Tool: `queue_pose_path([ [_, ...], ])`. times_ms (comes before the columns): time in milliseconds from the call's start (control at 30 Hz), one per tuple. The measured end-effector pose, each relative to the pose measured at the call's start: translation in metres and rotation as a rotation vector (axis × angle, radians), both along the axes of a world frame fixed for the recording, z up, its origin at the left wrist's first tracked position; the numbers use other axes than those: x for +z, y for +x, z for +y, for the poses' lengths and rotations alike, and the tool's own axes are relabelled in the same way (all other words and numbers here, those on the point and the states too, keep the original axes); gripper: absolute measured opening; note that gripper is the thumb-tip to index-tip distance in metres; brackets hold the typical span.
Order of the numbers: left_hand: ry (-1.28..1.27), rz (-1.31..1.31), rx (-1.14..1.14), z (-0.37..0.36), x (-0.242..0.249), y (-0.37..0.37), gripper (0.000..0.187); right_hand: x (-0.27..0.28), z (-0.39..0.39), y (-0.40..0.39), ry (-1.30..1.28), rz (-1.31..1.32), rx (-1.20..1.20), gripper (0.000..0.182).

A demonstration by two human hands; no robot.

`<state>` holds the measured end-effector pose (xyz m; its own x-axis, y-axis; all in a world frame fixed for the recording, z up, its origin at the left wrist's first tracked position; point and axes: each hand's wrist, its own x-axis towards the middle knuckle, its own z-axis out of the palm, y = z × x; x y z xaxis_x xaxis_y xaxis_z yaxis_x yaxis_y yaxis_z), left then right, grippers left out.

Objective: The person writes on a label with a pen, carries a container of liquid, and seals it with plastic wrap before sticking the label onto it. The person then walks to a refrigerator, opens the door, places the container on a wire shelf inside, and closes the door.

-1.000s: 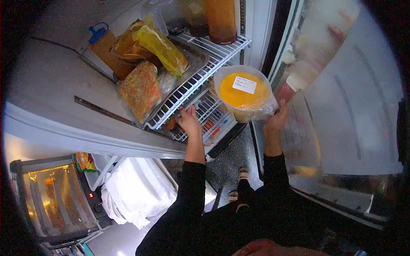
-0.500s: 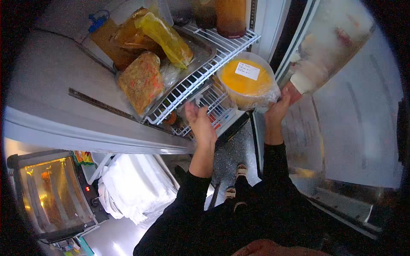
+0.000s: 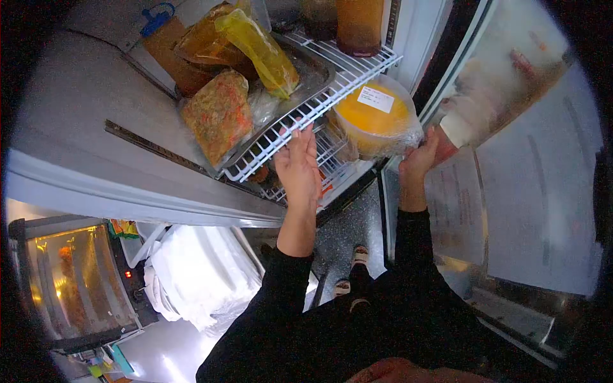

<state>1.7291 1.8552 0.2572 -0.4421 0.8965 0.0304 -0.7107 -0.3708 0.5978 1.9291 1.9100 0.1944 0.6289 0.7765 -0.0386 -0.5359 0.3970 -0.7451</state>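
My right hand (image 3: 421, 153) grips the near edge of a round clear tub (image 3: 373, 121) of yellow-orange food, wrapped in film with a white label on top. My left hand (image 3: 299, 166) is at the front edge of the white wire shelf (image 3: 319, 105), palm up, fingers apart and partly behind the wires; nothing shows in it. On that shelf a metal tray (image 3: 313, 76) bears a bag of reddish-brown food (image 3: 219, 118) and a yellow bag (image 3: 262, 54).
A lower wire rack (image 3: 331, 153) lies under the shelf. Dark brown containers (image 3: 359, 29) stand at the back. The open glass door (image 3: 511, 121) is on the right. A lit display case (image 3: 83, 287) and white sheets (image 3: 201, 274) are lower left.
My left hand has moved up to the shelf's front edge. The view has shifted slightly, and the tub remains in my right hand.
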Motion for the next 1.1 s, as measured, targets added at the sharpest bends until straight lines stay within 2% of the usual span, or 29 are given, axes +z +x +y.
queue_pose_path([
  [67,-0.042,0.005,0.017,-0.001,0.004,0.001,0.026,-0.012,0.008,0.004,-0.006,-0.049,-0.006,0.026],
  [133,-0.043,0.002,0.025,-0.002,0.005,0.002,0.026,0.001,0.006,-0.001,-0.011,-0.096,-0.013,0.024],
  [200,-0.041,0.002,0.032,-0.001,0.005,0.002,0.026,0.021,0.002,-0.006,-0.051,0.129,0.108,0.023],
  [233,-0.044,0.006,0.031,-0.001,0.004,0.001,0.027,0.017,0.004,-0.008,-0.050,0.131,0.107,0.023],
  [300,-0.043,0.010,0.027,-0.001,0.004,0.001,0.027,0.007,0.010,-0.010,0.000,-0.117,0.014,0.022],
  [400,-0.050,0.008,0.027,-0.002,0.006,0.001,0.027,0.006,0.023,-0.011,-0.008,-0.025,0.042,0.026],
  [533,-0.057,0.029,0.019,-0.003,0.008,0.001,0.026,-0.007,0.043,-0.009,0.008,-0.101,0.011,0.025],
  [600,-0.058,0.050,0.010,-0.004,0.008,0.000,0.026,-0.006,0.048,-0.010,0.080,0.063,0.157,0.023],
  [633,-0.051,0.051,0.008,-0.003,0.008,0.000,0.025,-0.015,0.055,-0.008,0.082,0.066,0.155,0.023],
  [667,-0.044,0.051,0.005,-0.003,0.008,0.000,0.025,-0.029,0.063,-0.005,-0.046,-0.276,0.032,0.025],
  [733,-0.042,0.059,0.002,-0.003,0.008,0.000,0.024,-0.032,0.072,-0.007,-0.176,-0.612,-0.095,0.026],
  [833,-0.055,0.058,0.013,-0.002,0.009,0.001,0.024,-0.015,0.075,-0.023,-0.112,-0.516,-0.070,0.028],
  [900,-0.069,0.052,0.027,-0.002,0.009,0.001,0.024,0.007,0.071,-0.033,-0.074,-0.138,0.046,0.029],
  [1000,-0.053,0.037,0.015,-0.002,0.010,0.001,0.025,-0.014,0.096,-0.031,-0.089,-0.278,-0.018,0.029],
  [1100,-0.082,0.049,0.033,-0.003,0.013,0.002,0.025,-0.030,0.111,-0.038,-0.045,-0.294,-0.002,0.029],
])
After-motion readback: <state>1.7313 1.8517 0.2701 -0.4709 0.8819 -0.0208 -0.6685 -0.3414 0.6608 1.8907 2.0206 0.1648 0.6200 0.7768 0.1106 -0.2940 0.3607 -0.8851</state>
